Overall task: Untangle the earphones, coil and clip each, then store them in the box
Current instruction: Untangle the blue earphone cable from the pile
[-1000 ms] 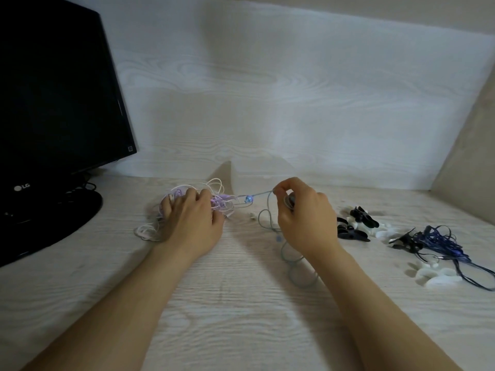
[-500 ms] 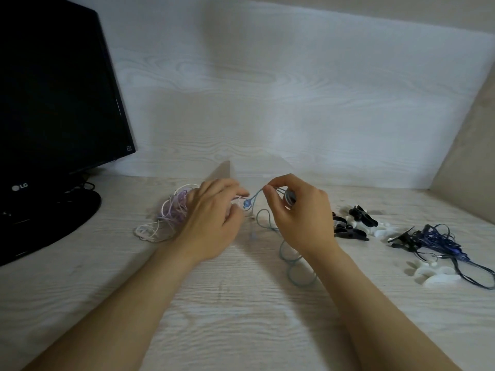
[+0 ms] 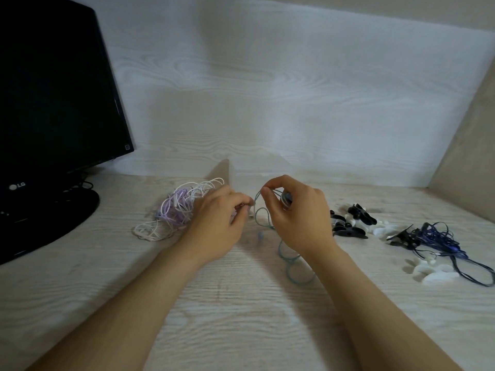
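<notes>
Earphones lie in three lots on the desk (image 3: 241, 317): a white and lilac tangle (image 3: 176, 215) by the left hand (image 3: 217, 226), a pale blue cable (image 3: 293, 266) in work at the centre, and a dark blue set (image 3: 439, 239) off to the right, already gathered and seemingly clipped. The right hand (image 3: 300, 218) is raised, thumb and forefinger pinching the pale blue cable, other fingers (image 3: 284, 195) curled round a few gathered turns, while the rest trails in loose loops beneath the wrist. The left hand's fingers are bunched together, pinching where that cable leaves the tangle, probably to anchor the knot so the right can draw a strand free without dragging the heap along. One blue earbud (image 3: 259, 234) lies between the hands. Spare black and white clips (image 3: 353, 223) wait just beside the right hand, within easy reach for fastening each coil. A monitor (image 3: 53, 103) stands at the left. No box is plainly visible, so storing looks far off.
</notes>
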Demonstrator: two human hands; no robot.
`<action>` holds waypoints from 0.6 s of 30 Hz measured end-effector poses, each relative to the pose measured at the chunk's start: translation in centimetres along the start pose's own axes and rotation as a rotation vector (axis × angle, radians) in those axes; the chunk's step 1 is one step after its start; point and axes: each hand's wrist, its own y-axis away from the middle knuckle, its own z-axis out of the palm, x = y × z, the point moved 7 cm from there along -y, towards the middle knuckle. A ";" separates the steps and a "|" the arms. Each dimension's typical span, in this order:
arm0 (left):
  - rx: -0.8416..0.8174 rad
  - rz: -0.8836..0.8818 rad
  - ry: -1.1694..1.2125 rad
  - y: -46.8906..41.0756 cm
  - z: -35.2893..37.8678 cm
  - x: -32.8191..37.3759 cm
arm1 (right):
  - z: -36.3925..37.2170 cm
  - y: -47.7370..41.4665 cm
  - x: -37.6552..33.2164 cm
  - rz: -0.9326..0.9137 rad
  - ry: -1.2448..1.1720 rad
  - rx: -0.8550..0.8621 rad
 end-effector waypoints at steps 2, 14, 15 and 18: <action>-0.066 -0.026 -0.065 0.2 0.2 0.0 | -0.1 0.0 0.1 0.004 -0.009 0.004; -0.001 -0.066 0.245 0.0 -0.8 2.2 | 0.1 -0.3 -0.7 -0.058 -0.134 -0.030; -0.006 -0.088 0.307 -0.1 -0.7 2.1 | 0.0 -0.3 -0.7 -0.061 -0.155 -0.011; -0.018 -0.175 0.480 -0.4 -1.0 1.3 | -0.4 -0.5 -0.2 -0.012 -0.215 0.043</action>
